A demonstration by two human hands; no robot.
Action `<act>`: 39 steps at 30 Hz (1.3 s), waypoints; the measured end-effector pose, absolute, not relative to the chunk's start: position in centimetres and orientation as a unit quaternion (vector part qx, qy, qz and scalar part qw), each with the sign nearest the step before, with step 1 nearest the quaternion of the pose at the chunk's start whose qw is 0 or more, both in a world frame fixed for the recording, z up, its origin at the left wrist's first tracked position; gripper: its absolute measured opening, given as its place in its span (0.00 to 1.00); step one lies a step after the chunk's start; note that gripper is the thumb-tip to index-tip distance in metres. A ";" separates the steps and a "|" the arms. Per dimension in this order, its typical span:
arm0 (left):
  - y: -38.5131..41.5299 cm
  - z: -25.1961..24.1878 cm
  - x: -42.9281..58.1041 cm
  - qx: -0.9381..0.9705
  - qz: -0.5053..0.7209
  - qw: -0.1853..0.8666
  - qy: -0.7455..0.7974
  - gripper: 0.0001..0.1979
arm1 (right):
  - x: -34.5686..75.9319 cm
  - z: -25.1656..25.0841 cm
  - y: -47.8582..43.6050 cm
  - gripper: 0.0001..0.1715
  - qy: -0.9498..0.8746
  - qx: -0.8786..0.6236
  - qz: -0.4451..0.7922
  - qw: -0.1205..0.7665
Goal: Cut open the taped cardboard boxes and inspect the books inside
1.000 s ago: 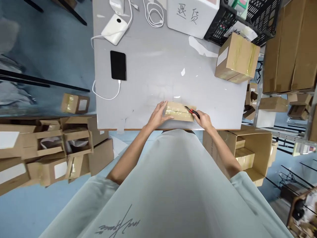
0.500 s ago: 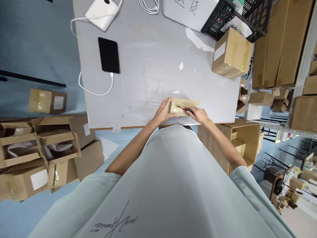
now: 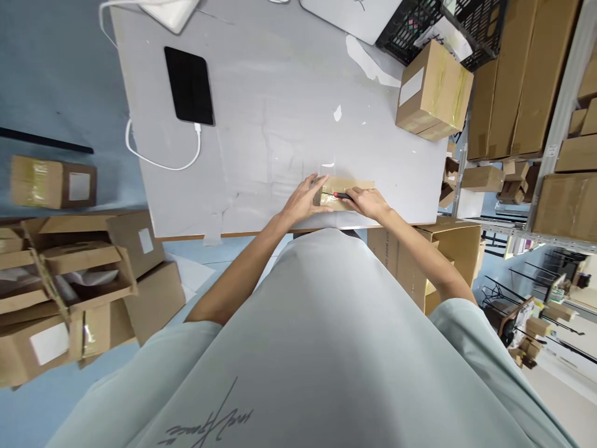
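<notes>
A small brown cardboard box (image 3: 357, 185) with shiny clear tape lies near the table's front edge. My left hand (image 3: 304, 200) grips its left end, thumb and fingers on opposite sides. In my right hand (image 3: 368, 203) is a utility knife (image 3: 344, 195) with a red and black handle. Its thin blade points left along the taped top of the box, close to my left fingers. Whether the blade has gone into the tape is too small to tell. My right hand partly covers the right half of the box.
On the grey table (image 3: 261, 137) lie a black tablet (image 3: 189, 85) with a white cable and paper scraps. A taped carton (image 3: 436, 90) and a black crate (image 3: 410, 31) stand at the right. Open cartons (image 3: 93, 267) fill the floor at left; another carton (image 3: 448, 239) stands right.
The knife has slid left along the box and now lies flatter, with my right hand following it. My left hand stays on the box end. The whole view has shifted slightly.
</notes>
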State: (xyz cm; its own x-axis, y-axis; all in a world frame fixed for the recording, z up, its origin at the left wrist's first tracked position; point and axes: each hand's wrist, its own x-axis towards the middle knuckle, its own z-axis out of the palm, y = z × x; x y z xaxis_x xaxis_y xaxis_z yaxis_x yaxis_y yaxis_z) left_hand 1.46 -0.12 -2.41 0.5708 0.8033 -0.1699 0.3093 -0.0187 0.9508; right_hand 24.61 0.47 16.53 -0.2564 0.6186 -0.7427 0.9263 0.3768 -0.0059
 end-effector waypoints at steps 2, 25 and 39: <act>-0.1 -2.4 1.6 0.676 0.206 0.575 0.413 0.61 | 24.7 16.7 0.6 0.31 0.758 0.510 -0.226 0.339; -0.3 -1.7 1.2 0.678 0.202 0.572 0.416 0.56 | 21.9 18.7 2.2 0.26 0.753 0.487 -0.198 0.396; -0.2 -0.4 1.3 0.686 0.169 0.562 0.430 0.55 | 33.5 20.9 -0.4 0.22 0.667 0.573 -0.185 0.439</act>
